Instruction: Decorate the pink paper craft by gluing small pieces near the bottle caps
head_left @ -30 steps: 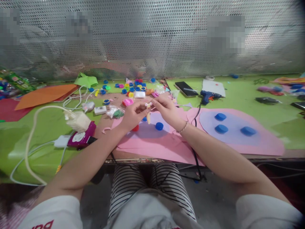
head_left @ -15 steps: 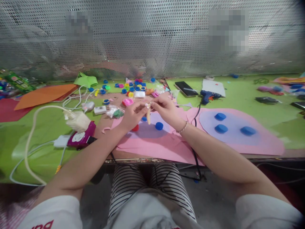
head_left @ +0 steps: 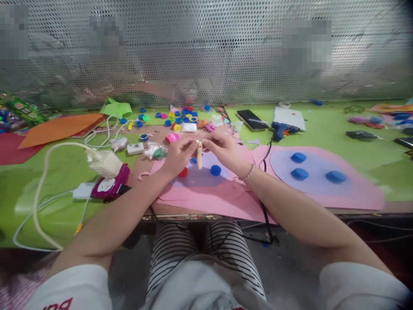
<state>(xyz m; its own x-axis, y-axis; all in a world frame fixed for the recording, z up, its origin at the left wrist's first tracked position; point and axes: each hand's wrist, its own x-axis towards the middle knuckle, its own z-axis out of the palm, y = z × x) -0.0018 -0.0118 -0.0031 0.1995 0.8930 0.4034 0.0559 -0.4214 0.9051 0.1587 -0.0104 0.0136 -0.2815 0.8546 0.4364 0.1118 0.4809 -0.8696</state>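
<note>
My left hand (head_left: 179,154) and my right hand (head_left: 227,150) meet above the pink sheet, fingertips pinched together. Between them, a slim beige stick-like piece (head_left: 199,160) points downward, with a small red mark near its top; its exact kind is unclear. Both hands grip its upper end, which the fingers partly cover. Below lies a lilac paper shape (head_left: 200,180) on the pink paper (head_left: 213,200). On the lilac shape sit a red bottle cap (head_left: 183,172) and a blue bottle cap (head_left: 216,170); another blue cap is partly hidden behind the left fingers.
To the right, a second lilac shape (head_left: 280,168) carries three blue caps. Behind are a blue glue gun (head_left: 284,129) with a black cord, a phone (head_left: 252,120) and scattered caps (head_left: 186,120). A purple power adapter (head_left: 111,183) with cables stands at left.
The beige piece has turned slightly and shifted a little left, showing a red mark near its top. The left fingers have moved slightly; the arms stay in place.
</note>
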